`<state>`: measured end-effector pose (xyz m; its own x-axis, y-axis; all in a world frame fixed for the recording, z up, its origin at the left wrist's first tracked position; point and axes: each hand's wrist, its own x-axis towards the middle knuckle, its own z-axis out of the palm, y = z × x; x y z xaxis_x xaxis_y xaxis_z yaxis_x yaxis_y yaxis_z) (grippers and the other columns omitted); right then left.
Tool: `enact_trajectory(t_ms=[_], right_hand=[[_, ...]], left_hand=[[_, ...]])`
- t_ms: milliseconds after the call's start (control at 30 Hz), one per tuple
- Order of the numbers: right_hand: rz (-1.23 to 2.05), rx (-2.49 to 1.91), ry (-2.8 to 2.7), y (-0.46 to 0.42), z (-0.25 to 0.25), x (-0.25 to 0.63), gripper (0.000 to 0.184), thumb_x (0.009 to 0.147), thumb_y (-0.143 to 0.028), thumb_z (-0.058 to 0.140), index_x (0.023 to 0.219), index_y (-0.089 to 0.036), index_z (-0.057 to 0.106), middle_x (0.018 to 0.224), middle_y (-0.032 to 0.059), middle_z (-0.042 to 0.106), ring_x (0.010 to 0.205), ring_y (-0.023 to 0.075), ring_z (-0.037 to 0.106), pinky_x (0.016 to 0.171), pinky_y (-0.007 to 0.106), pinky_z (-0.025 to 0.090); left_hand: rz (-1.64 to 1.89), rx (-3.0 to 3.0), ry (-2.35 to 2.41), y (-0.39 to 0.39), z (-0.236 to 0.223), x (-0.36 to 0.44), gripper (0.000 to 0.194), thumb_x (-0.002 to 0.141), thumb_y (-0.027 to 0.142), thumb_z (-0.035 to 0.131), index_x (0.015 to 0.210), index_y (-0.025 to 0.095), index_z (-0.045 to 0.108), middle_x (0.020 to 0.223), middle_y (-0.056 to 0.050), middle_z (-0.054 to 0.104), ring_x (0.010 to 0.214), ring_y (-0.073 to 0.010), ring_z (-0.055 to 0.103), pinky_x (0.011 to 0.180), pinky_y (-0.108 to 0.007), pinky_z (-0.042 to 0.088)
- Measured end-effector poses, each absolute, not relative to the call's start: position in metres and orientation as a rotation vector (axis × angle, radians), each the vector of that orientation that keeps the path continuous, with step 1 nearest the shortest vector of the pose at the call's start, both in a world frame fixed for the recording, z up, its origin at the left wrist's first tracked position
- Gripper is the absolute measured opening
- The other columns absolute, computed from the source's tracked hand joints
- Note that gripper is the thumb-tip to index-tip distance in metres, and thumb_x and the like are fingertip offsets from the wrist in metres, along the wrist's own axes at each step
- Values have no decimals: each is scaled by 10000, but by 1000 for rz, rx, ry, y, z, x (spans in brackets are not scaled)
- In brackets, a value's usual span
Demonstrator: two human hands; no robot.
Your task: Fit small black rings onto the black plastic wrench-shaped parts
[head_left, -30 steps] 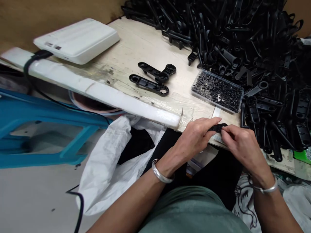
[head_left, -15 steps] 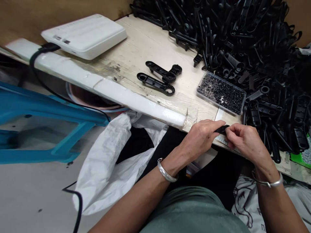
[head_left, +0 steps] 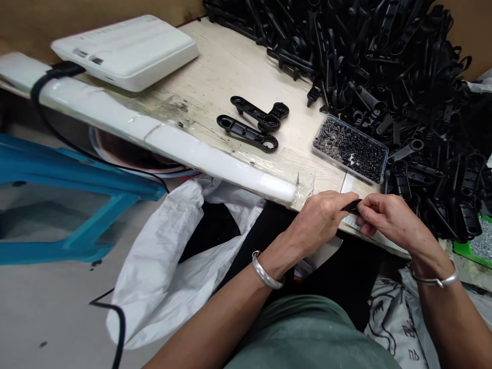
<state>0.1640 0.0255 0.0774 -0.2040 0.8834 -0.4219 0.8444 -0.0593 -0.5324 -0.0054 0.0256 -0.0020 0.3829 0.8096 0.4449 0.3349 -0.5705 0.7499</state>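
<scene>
My left hand (head_left: 321, 215) is closed on a black plastic part (head_left: 351, 206) at the table's front edge, its thumb and index finger pinching one end. At the other end of that part, my right hand (head_left: 382, 218) is closed in a pinch with the fingertips against it. Whether a small piece sits between those right fingertips is hidden. Just beyond the hands stands a clear box (head_left: 350, 148) of small dark and silvery pieces. Two black plastic arms (head_left: 248, 133) with round ends lie on the table to the left, and another (head_left: 258, 114) is jointed to a short piece.
A large heap of black plastic parts (head_left: 357, 66) covers the table's back and right. A white device (head_left: 126, 51) with a black cable (head_left: 42, 84) stands at the left. A green tray (head_left: 467, 250) is at far right, a blue stool (head_left: 88, 205) at lower left, and a white sack (head_left: 154, 277) below.
Both hands keep hold of the black part in nearly the same place. My right wrist has shifted slightly to the right, and the camera view has moved a little.
</scene>
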Motion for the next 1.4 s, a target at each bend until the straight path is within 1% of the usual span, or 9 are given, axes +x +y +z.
enact_trajectory(t_ms=[133,267,500,667,800,867,1033,1133,1400], right_hand=[[1319,-1898,-1974,26,75,168,189,849,-257,478,693,-181,552,611,5,658,524,143,647,507,214,511],[1244,-1947,-1968,25,76,166,205,851,-268,489,669,-185,533,596,9,652,510,145,644,495,216,511],[1341,-1927,-1976,28,79,166,206,865,-276,489,694,-180,551,599,19,668,536,160,658,513,229,512],[1106,-1992,-2173,26,82,159,247,878,-222,420,650,-204,514,557,-7,655,509,138,641,528,215,463],[831,-2002,-2413,25,85,154,266,887,-229,396,629,-220,460,553,15,643,512,157,631,516,239,412],[804,-1991,-2465,26,86,155,253,879,-226,411,631,-221,457,561,23,646,517,165,632,518,245,412],[1169,-1931,-2222,27,84,163,234,896,-241,429,691,-198,533,603,10,670,548,153,656,550,232,482],[1371,-1914,-1958,25,81,166,200,882,-285,479,713,-188,526,676,27,682,583,159,672,542,234,530],[1285,-2003,-1940,24,76,163,235,887,-284,465,693,-182,548,638,24,677,536,151,664,518,221,519]], left_hand=[[1112,2085,974,26,-2,-5,247,801,71,670,1033,150,635,913,-48,732,901,-201,696,799,-304,571],[1106,2093,969,26,0,-6,224,817,76,652,1025,158,633,910,-45,730,901,-196,695,803,-305,570],[1087,2080,976,26,0,-6,214,822,82,649,1017,169,633,899,-39,728,891,-189,694,788,-293,567],[1069,2088,977,26,1,-7,196,822,75,646,997,164,638,904,-40,728,897,-190,692,790,-290,563],[1072,2091,966,26,2,-7,223,808,75,668,1011,161,634,919,-40,730,890,-192,694,778,-288,565],[1080,2091,964,26,2,-7,223,816,74,659,1017,166,630,917,-36,729,891,-188,693,781,-288,564],[1091,2079,962,26,0,-7,183,823,78,649,981,168,629,879,-31,724,877,-184,690,769,-284,562],[1082,2080,957,26,0,-7,193,814,73,660,981,164,626,866,-29,722,867,-183,690,758,-278,559],[1061,2091,971,27,0,-8,196,822,83,648,990,182,626,876,-17,722,874,-175,684,769,-269,548]])
